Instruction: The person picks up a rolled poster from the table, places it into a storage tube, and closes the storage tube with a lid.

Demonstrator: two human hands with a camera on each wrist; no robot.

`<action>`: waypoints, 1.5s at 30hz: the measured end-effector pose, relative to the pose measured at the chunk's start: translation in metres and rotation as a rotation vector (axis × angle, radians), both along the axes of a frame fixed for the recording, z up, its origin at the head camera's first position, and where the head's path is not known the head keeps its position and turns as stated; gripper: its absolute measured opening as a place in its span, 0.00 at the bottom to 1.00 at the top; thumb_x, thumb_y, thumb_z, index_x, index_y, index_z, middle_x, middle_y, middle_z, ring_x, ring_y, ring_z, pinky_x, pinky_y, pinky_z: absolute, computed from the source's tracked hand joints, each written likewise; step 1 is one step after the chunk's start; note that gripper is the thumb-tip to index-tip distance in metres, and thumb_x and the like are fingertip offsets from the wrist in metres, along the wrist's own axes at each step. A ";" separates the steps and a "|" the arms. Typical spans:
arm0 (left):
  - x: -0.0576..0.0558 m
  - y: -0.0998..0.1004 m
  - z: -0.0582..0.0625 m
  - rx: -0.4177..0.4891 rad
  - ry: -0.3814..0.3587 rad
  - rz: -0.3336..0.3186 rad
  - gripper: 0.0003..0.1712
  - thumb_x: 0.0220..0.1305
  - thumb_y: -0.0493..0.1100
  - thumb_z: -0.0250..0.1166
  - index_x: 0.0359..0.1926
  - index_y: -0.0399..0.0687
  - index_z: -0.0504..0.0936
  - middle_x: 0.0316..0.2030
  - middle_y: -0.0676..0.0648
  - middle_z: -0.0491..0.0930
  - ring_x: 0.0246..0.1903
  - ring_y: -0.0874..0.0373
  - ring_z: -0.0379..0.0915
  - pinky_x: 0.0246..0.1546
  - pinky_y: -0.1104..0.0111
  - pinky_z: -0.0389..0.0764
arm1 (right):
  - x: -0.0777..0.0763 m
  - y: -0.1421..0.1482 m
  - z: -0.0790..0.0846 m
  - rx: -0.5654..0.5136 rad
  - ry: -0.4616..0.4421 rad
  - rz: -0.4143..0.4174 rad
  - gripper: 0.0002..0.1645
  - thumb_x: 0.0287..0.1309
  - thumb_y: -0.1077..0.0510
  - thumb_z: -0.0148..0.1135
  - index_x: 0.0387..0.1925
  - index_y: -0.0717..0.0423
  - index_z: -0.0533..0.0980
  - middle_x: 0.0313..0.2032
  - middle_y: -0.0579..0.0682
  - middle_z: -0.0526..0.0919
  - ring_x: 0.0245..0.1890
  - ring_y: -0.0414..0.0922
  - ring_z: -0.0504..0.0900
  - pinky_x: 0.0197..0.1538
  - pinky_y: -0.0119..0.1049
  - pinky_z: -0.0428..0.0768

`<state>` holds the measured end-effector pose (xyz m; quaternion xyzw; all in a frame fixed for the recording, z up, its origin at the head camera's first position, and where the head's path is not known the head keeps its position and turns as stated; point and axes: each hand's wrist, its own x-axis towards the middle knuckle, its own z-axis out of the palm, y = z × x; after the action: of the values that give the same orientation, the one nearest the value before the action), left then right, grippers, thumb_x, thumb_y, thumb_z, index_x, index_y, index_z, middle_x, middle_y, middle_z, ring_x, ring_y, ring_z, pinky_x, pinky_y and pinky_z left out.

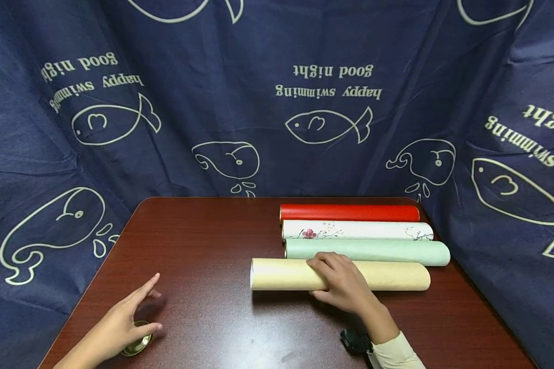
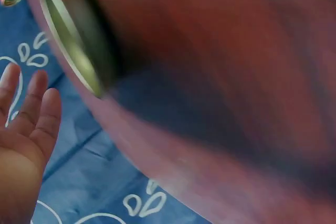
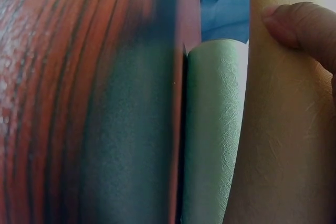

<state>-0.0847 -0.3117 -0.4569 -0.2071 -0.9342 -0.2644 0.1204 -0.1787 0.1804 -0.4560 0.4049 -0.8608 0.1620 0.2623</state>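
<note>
My right hand (image 1: pixel 343 282) grips a cream-yellow cardboard tube (image 1: pixel 281 275) around its middle, the thumb on the near side. In the right wrist view the thumb presses on the tube's yellow surface (image 3: pixel 283 129), with a pale green tube (image 3: pixel 215 129) beside it. A dark shadow lies under the yellow tube's near side. At the lower left, my left hand (image 1: pixel 122 325) hovers with fingers extended and holds nothing. Partly behind its thumb is a round gold metal cap (image 1: pixel 138 347) on the table, which the left wrist view shows as a shallow cap (image 2: pixel 79 40) with a bright rim.
Beyond the yellow tube, a green tube (image 1: pixel 364 251), a white tube with a floral print (image 1: pixel 369 230) and a red tube (image 1: pixel 351 212) lie side by side. The dark red wooden table (image 1: pixel 203 246) ends at a blue patterned curtain (image 1: pixel 258 118).
</note>
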 end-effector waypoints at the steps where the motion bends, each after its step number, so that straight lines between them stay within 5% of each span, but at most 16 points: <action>1: 0.003 -0.003 -0.002 -0.019 -0.004 0.005 0.62 0.30 0.45 0.80 0.69 0.51 0.56 0.42 0.58 0.77 0.43 0.59 0.75 0.45 0.86 0.65 | 0.000 0.000 0.000 0.001 -0.003 -0.002 0.40 0.29 0.45 0.73 0.51 0.48 0.73 0.44 0.46 0.75 0.45 0.45 0.74 0.47 0.44 0.73; 5: 0.011 -0.012 -0.010 -0.108 0.014 0.001 0.58 0.29 0.54 0.79 0.66 0.53 0.64 0.44 0.60 0.78 0.44 0.62 0.72 0.46 0.89 0.58 | 0.002 -0.001 0.001 -0.002 -0.007 -0.005 0.40 0.29 0.45 0.73 0.51 0.49 0.73 0.45 0.46 0.75 0.45 0.45 0.74 0.48 0.45 0.72; 11: 0.018 -0.025 -0.016 -0.208 0.064 -0.095 0.51 0.28 0.60 0.77 0.59 0.49 0.72 0.47 0.57 0.78 0.44 0.63 0.70 0.46 0.88 0.57 | 0.003 -0.002 0.000 -0.008 -0.012 -0.013 0.39 0.31 0.44 0.73 0.51 0.47 0.73 0.45 0.45 0.75 0.45 0.44 0.74 0.46 0.45 0.73; 17: 0.022 -0.031 -0.017 -0.271 0.021 -0.115 0.45 0.29 0.59 0.77 0.55 0.53 0.76 0.46 0.60 0.76 0.43 0.64 0.69 0.41 0.83 0.66 | 0.002 -0.001 -0.001 -0.003 -0.007 -0.014 0.39 0.30 0.44 0.73 0.51 0.47 0.73 0.44 0.45 0.75 0.44 0.44 0.74 0.45 0.44 0.73; 20: 0.020 -0.029 -0.015 -0.276 0.056 -0.123 0.42 0.29 0.57 0.78 0.52 0.52 0.77 0.44 0.61 0.76 0.41 0.65 0.70 0.40 0.81 0.68 | 0.003 0.000 -0.001 0.004 -0.003 -0.013 0.39 0.30 0.45 0.73 0.51 0.48 0.73 0.44 0.45 0.75 0.45 0.44 0.74 0.46 0.45 0.73; 27: 0.003 -0.003 0.002 -0.169 0.138 -0.099 0.43 0.28 0.52 0.79 0.54 0.51 0.77 0.46 0.59 0.76 0.44 0.64 0.71 0.48 0.89 0.57 | 0.004 0.000 0.000 0.016 -0.013 -0.023 0.40 0.30 0.44 0.73 0.52 0.47 0.73 0.45 0.45 0.74 0.45 0.45 0.74 0.47 0.45 0.72; 34: -0.026 0.041 0.021 -0.007 0.139 -0.219 0.40 0.33 0.49 0.78 0.54 0.54 0.77 0.48 0.57 0.74 0.46 0.62 0.71 0.47 0.85 0.64 | 0.005 -0.002 0.000 0.025 -0.014 -0.022 0.41 0.30 0.44 0.74 0.52 0.47 0.73 0.45 0.45 0.74 0.46 0.44 0.73 0.48 0.44 0.72; 39: -0.039 0.072 0.026 0.121 0.013 -0.283 0.36 0.42 0.50 0.75 0.56 0.58 0.74 0.51 0.57 0.70 0.45 0.61 0.71 0.36 0.72 0.77 | 0.005 -0.004 0.000 0.016 -0.007 -0.013 0.40 0.29 0.45 0.74 0.52 0.47 0.73 0.45 0.45 0.75 0.45 0.44 0.73 0.47 0.44 0.72; 45: -0.051 0.104 0.027 0.323 -0.098 -0.329 0.35 0.45 0.49 0.74 0.56 0.54 0.73 0.52 0.54 0.67 0.47 0.59 0.71 0.41 0.65 0.79 | 0.006 -0.005 -0.001 0.008 0.013 -0.009 0.40 0.29 0.44 0.73 0.51 0.47 0.73 0.45 0.45 0.75 0.45 0.45 0.74 0.47 0.45 0.72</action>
<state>-0.1358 -0.2081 -0.4296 -0.3217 -0.8381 -0.4362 0.0619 -0.1729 0.1750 -0.4568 0.4030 -0.8616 0.1548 0.2671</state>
